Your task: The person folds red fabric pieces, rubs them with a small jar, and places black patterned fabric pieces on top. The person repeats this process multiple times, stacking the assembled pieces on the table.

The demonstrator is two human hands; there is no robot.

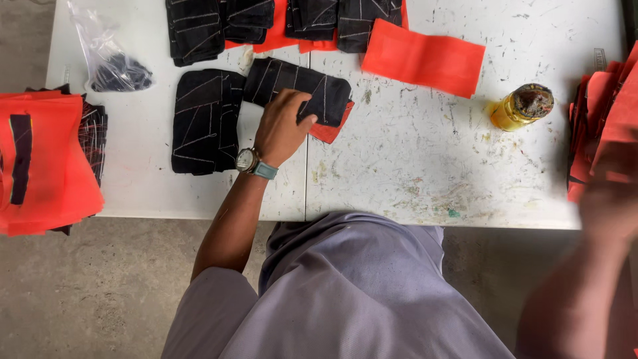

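My left hand (281,126), with a watch on its wrist, presses flat on a black fabric piece with white stitched lines (329,93) that lies over an orange piece (329,131) on the white table (425,153). Its fingers rest on the cloth without closing around it. Beside it on the left lies another black stitched piece (203,123). My right hand (608,199) is blurred at the right edge, reaching into a stack of orange fabric (608,110); its grip is hidden by blur.
A yellow glue jar (522,106) stands right of centre. A loose orange piece (425,58) and more black stitched pieces (219,26) lie at the far edge. A clear bag of dark bits (113,63) and an orange stack (43,163) sit on the left.
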